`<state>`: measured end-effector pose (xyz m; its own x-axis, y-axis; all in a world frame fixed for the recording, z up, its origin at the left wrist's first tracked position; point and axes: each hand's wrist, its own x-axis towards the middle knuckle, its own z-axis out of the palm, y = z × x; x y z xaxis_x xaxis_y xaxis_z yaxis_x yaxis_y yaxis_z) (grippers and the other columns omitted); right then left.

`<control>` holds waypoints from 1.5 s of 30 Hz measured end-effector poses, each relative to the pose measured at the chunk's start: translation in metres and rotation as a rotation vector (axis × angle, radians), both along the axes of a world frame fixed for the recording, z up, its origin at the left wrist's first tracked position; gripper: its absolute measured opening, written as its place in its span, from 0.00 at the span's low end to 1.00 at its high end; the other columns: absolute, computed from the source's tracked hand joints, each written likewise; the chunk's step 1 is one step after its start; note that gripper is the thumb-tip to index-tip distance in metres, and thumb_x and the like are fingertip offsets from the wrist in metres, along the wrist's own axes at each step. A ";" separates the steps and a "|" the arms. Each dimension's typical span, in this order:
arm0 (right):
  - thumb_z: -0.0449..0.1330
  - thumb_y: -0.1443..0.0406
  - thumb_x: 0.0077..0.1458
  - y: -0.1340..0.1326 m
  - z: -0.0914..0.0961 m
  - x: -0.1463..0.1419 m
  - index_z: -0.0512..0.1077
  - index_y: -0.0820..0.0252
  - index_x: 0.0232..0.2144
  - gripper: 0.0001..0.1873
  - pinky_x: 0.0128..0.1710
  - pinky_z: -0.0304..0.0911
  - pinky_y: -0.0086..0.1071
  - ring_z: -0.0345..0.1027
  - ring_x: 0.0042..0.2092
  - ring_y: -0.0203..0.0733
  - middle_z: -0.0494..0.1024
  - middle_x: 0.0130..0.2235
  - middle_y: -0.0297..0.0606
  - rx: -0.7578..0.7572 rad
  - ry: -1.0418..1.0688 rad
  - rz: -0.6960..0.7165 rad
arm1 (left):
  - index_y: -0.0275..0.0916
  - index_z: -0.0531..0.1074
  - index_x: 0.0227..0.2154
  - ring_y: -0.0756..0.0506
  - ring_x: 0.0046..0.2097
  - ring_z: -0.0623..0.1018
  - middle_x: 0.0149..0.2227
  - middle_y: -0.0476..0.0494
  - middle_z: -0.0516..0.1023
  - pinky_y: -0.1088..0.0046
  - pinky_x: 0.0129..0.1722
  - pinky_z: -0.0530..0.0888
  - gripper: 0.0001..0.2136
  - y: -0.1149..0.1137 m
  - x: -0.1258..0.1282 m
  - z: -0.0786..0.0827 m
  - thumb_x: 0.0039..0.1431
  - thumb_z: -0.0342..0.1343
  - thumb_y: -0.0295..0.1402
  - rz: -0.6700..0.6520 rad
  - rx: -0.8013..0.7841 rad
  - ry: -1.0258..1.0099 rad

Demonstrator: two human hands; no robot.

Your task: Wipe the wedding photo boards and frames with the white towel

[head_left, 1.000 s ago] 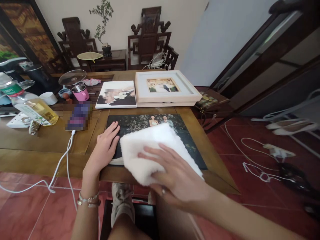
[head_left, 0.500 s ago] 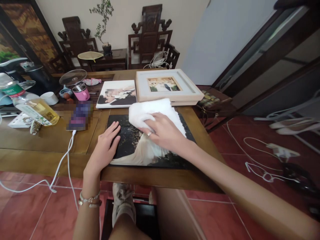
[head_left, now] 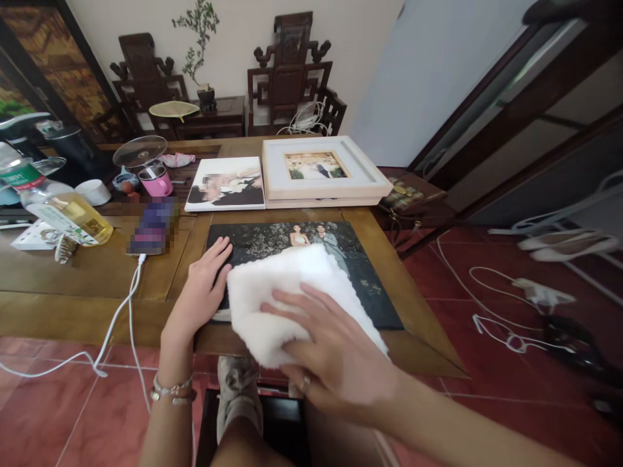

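A dark photo panel with two people pictured on it lies flat at the table's near edge. My left hand rests on its left edge, fingers stretched out and holding nothing. In my right hand is a folded white towel, pressed over the lower middle of the panel. Part of the towel hangs past the near edge. The towel hides much of the picture's lower half, and my right thumb is partly below it.
Behind the panel lie a white-edged photo print and a framed photo on a box. To the left are a phone on a white cable, a bottle, a pink mug and a white cup. The wooden table ends close to me.
My right hand has drawn the towel toward me, from the panel's far part to its near edge. The pictured people now show. My left hand has stayed in place.
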<state>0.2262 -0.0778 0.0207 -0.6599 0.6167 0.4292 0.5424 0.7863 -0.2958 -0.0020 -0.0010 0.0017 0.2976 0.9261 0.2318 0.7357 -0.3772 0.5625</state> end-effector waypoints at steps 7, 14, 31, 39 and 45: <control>0.55 0.63 0.60 0.086 -0.003 -0.003 0.77 0.59 0.43 0.13 0.56 0.57 0.51 0.65 0.55 0.54 0.76 0.51 0.50 0.059 -0.093 -0.188 | 0.37 0.64 0.59 0.42 0.68 0.57 0.65 0.37 0.61 0.53 0.64 0.57 0.20 -0.001 0.000 -0.001 0.67 0.42 0.34 0.017 -0.001 0.003; 0.51 0.61 0.63 0.125 0.004 -0.011 0.76 0.62 0.41 0.16 0.48 0.63 0.46 0.68 0.46 0.53 0.78 0.41 0.49 0.021 -0.156 -0.313 | 0.40 0.64 0.59 0.42 0.68 0.58 0.65 0.38 0.61 0.53 0.64 0.57 0.20 -0.001 -0.001 0.000 0.67 0.43 0.34 0.009 0.002 -0.022; 0.56 0.66 0.56 -0.017 -0.001 -0.003 0.74 0.57 0.26 0.09 0.58 0.56 0.58 0.64 0.58 0.55 0.75 0.53 0.41 0.046 0.023 -0.014 | 0.36 0.64 0.59 0.43 0.68 0.57 0.65 0.37 0.60 0.53 0.64 0.58 0.20 -0.001 0.000 -0.002 0.67 0.39 0.30 0.021 -0.005 0.015; 0.55 0.64 0.59 0.062 -0.001 0.003 0.77 0.61 0.40 0.12 0.56 0.58 0.53 0.64 0.57 0.57 0.77 0.49 0.52 0.043 -0.099 -0.160 | 0.36 0.64 0.59 0.43 0.68 0.58 0.65 0.36 0.61 0.52 0.63 0.58 0.21 -0.001 0.000 -0.002 0.67 0.39 0.31 0.021 -0.003 -0.004; 0.50 0.62 0.63 0.125 0.010 -0.014 0.76 0.66 0.42 0.17 0.51 0.61 0.48 0.66 0.52 0.56 0.77 0.44 0.54 -0.027 -0.236 -0.296 | 0.34 0.64 0.59 0.43 0.68 0.58 0.65 0.36 0.61 0.53 0.64 0.58 0.21 0.000 -0.001 -0.003 0.67 0.40 0.31 0.020 0.002 -0.013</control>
